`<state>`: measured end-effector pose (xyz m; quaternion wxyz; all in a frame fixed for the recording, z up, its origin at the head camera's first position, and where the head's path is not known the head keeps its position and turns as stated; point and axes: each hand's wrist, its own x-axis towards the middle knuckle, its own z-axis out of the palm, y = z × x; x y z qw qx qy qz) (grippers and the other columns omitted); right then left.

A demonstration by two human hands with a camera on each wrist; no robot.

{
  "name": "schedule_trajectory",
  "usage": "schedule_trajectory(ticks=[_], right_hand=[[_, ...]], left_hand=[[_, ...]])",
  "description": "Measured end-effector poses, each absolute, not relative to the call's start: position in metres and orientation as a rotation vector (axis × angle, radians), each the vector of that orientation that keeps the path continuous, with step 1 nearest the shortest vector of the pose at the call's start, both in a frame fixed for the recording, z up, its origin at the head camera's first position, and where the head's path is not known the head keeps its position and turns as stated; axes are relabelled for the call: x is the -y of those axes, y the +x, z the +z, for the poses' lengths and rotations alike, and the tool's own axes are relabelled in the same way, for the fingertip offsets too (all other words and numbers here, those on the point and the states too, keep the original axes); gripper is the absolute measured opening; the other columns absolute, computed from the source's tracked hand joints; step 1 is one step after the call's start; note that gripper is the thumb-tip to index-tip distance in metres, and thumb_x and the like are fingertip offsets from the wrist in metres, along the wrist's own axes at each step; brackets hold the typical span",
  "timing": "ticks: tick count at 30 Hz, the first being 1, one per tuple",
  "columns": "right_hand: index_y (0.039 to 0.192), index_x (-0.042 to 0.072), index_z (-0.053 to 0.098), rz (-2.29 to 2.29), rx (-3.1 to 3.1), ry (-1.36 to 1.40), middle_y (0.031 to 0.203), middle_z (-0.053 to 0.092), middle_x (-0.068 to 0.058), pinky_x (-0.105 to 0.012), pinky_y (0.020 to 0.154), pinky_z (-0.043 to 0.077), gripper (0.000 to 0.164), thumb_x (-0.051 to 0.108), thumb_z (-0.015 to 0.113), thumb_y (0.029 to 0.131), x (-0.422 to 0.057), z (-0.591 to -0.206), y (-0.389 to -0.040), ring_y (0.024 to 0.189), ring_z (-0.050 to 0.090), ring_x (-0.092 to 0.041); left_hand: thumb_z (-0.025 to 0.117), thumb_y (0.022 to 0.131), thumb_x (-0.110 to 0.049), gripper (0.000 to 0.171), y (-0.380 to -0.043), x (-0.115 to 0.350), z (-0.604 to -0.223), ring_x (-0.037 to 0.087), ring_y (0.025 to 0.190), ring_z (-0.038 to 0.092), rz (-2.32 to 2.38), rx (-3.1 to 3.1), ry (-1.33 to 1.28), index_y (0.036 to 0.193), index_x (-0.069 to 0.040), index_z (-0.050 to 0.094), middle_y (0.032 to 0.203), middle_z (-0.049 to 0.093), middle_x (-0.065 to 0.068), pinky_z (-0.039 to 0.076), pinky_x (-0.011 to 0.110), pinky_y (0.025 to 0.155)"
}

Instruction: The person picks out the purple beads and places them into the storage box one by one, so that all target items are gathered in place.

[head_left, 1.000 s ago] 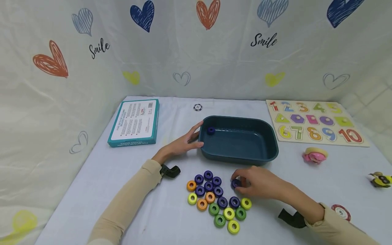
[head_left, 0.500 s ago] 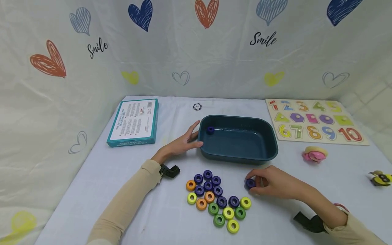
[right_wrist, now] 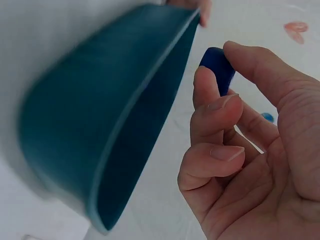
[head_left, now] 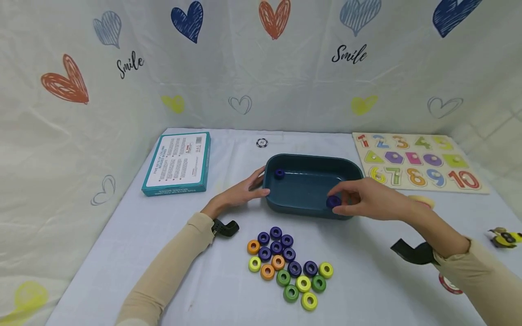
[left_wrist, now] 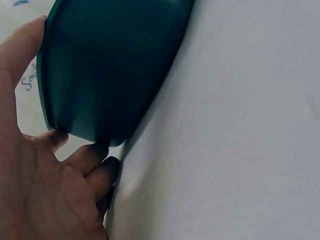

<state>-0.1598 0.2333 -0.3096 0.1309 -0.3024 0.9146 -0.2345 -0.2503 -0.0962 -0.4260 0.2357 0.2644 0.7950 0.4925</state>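
Note:
My right hand (head_left: 369, 199) pinches a dark blue ring bead (head_left: 333, 202) between thumb and fingertips. It is above the front right part of a dark teal tray (head_left: 302, 212). In the right wrist view the same blue bead (right_wrist: 218, 71) shows edge-on, higher than the tray's rim. Another blue ring bead (head_left: 279, 174) lies inside the tray at its far left. Spread fingers of my left hand (head_left: 242, 190) touch the tray's left end; the left wrist view has its thumb at the rim and fingertips against the wall.
Blue, orange, yellow and green ring beads (head_left: 291, 293) lie in a loose group before the tray. A teal-edged box (head_left: 177, 160) stands at left, a number puzzle board (head_left: 422, 163) at right. Toward the right edge are a yellow-black toy (head_left: 505, 237) and a red-rimmed chip (head_left: 450, 284).
My right hand has carried the blue bead right, away from the group, then up and forward over the tray. The left hand stays at the tray's left end.

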Motion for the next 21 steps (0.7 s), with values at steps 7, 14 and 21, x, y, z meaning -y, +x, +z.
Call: schedule_trajectory(ticks=[7,14,21], right_hand=[[0.112,0.009,0.059,-0.639,-2.69,-0.873,0.07,0.058,0.004,-0.027,0.055,0.045,0.036,0.03,0.065,0.083,-0.215,-0.307,-0.218,0.059,0.051,-0.012],[0.113,0.004,0.059,-0.573,-2.654,-0.896,0.071,0.061,-0.001,-0.028,0.054,0.045,0.038,0.026,0.066,0.083,-0.188,-0.319,-0.268,0.055,0.052,-0.012],[0.112,-0.001,0.058,-0.527,-2.552,-0.897,0.072,0.062,-0.004,-0.027,0.053,0.048,0.037,0.021,0.066,0.083,-0.163,-0.335,-0.293,0.052,0.057,-0.013]], left_hand=[[0.055,0.085,-0.047,0.081,-0.251,0.097,-0.424,0.019,0.136,0.012,1.345,-2.157,0.739,0.143,-0.036,-0.001,0.149,0.013,0.0,0.013,0.051,0.105],[0.056,0.077,-0.062,0.086,-0.252,0.095,-0.428,0.015,0.135,0.015,1.359,-2.173,0.742,0.142,-0.042,0.003,0.148,0.017,-0.005,0.016,0.051,0.104],[0.055,0.075,-0.065,0.083,-0.254,0.097,-0.428,0.013,0.134,0.016,1.344,-2.195,0.718,0.139,-0.049,0.004,0.148,0.018,-0.008,0.017,0.049,0.104]])
